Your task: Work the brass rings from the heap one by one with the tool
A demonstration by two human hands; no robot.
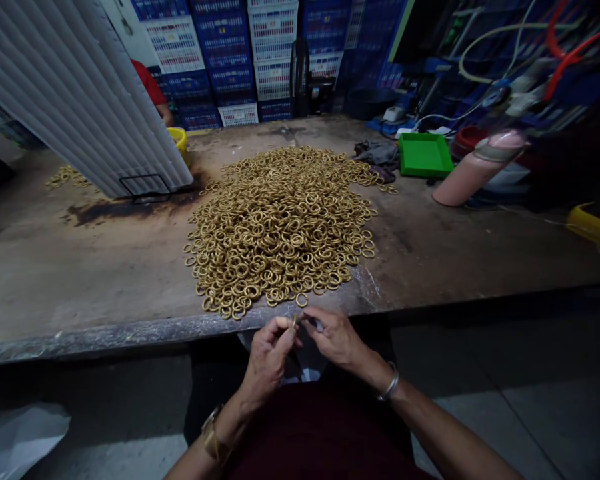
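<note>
Ring pile (280,227): brass-col., qty. many, on worktop (130,267). 1 ring (295,321), seen edge-on: near side of pile, apart from it, pinched in L hand (270,347), thumb to index. R hand (337,337): also near side of pile, just beside L hand, pinching sm. grey item (319,325), ID unclear. Green tray (425,155): R of pile, twd. far end. Handling (est.): ea. ring light, stiff, prob. smooth, sl. slippery, not fragile; best hold at rim, thumb vs. fingertip.
</note>
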